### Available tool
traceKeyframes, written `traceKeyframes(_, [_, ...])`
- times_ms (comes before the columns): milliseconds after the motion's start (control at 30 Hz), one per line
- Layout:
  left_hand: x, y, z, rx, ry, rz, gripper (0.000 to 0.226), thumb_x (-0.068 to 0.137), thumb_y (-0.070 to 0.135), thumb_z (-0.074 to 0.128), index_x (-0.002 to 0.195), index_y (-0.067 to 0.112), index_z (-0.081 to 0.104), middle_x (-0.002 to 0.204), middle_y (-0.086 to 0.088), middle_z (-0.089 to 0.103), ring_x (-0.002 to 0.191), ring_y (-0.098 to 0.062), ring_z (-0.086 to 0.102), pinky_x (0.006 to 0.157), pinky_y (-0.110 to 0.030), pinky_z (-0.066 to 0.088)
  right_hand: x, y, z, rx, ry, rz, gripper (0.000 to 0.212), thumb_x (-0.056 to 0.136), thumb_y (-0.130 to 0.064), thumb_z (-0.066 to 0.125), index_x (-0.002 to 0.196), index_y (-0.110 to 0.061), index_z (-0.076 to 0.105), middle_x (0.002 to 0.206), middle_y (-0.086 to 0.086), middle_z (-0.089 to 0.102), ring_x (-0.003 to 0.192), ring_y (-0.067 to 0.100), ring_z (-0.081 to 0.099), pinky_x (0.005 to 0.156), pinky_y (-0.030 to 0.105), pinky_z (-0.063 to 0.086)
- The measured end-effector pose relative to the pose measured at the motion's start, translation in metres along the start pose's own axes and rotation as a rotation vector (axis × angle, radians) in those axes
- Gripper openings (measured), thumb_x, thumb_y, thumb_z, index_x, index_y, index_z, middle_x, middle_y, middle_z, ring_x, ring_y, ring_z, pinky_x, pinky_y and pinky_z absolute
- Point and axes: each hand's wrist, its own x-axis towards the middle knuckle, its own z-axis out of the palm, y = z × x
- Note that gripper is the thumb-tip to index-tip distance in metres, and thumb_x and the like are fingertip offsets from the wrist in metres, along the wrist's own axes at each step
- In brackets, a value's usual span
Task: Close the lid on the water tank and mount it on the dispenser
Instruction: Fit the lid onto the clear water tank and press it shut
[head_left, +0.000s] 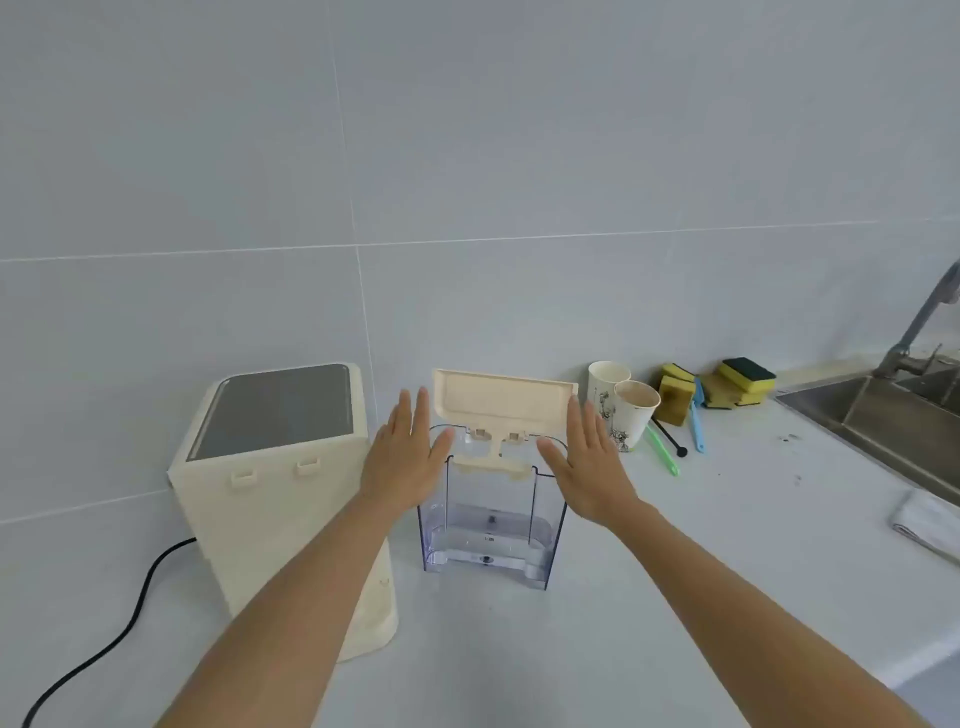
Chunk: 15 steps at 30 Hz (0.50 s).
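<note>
A clear plastic water tank (491, 525) stands on the white counter in the middle. Its cream lid (501, 402) is hinged up at the back, standing nearly upright. The cream dispenser (283, 493) with a grey top panel stands just left of the tank. My left hand (408, 457) is flat and spread at the tank's left upper corner. My right hand (587, 462) is flat and spread at the right upper corner. Both hands hold nothing; whether they touch the tank I cannot tell.
Two paper cups (621, 402) stand right of the lid. Sponges (727, 382) and brushes (696, 415) lie behind them. A steel sink (878, 421) with a tap is at the far right, a folded cloth (930, 522) near it. A black cable (130, 618) runs left from the dispenser.
</note>
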Motion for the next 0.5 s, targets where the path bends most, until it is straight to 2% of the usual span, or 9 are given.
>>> traceKeyframes(167, [0.031,0.009,-0.001,-0.209,-0.103,-0.105,0.066,0.097,0.042,0.022,0.147,0.016,-0.014,0.159,-0.008,-0.011,0.146,-0.022,0.006,0.116,-0.04,0.016,0.026,-0.003,-0.005,0.273,0.006,0.085,0.071,0.094,-0.04,0.03,0.146,-0.007,-0.006,0.158,0.011,-0.005,0.146,0.024,-0.007,0.119,0.038,0.001])
traceKeyframes(267, [0.044,0.013,-0.001,-0.262,-0.135,-0.117,0.069,0.097,0.042,0.024,0.146,0.016,-0.017,0.159,-0.006,-0.012,0.146,-0.021,0.007,0.116,-0.039,0.016,0.038,-0.001,-0.006,0.465,0.007,0.11,0.07,0.092,-0.042,0.034,0.144,-0.004,0.008,0.155,0.016,0.014,0.144,0.026,0.01,0.119,0.044,0.012])
traceKeyframes(333, [0.051,0.014,0.0,-0.323,-0.154,-0.153,0.072,0.097,0.042,0.028,0.146,0.015,-0.018,0.159,-0.006,-0.01,0.146,-0.022,0.01,0.116,-0.038,0.016,0.043,-0.002,-0.009,0.564,-0.003,0.151,0.067,0.093,-0.041,0.035,0.142,-0.003,0.011,0.153,0.013,0.019,0.141,0.024,0.019,0.117,0.042,0.018])
traceKeyframes(433, [0.06,0.017,-0.002,-0.419,-0.179,-0.222,0.077,0.096,0.04,0.034,0.145,0.013,-0.019,0.159,-0.01,-0.001,0.145,-0.027,0.015,0.115,-0.038,0.018,0.049,-0.006,-0.012,0.666,-0.009,0.197,0.053,0.096,-0.033,0.034,0.138,-0.005,0.02,0.134,0.004,0.036,0.119,0.014,0.036,0.1,0.026,0.027])
traceKeyframes(500, [0.064,0.02,-0.003,-0.46,-0.196,-0.259,0.078,0.096,0.039,0.036,0.145,0.013,-0.018,0.159,-0.011,0.007,0.143,-0.029,0.019,0.114,-0.038,0.021,0.055,-0.005,-0.012,0.701,-0.001,0.222,0.054,0.096,-0.033,0.034,0.139,-0.005,0.02,0.127,0.002,0.04,0.115,0.015,0.037,0.094,0.025,0.027])
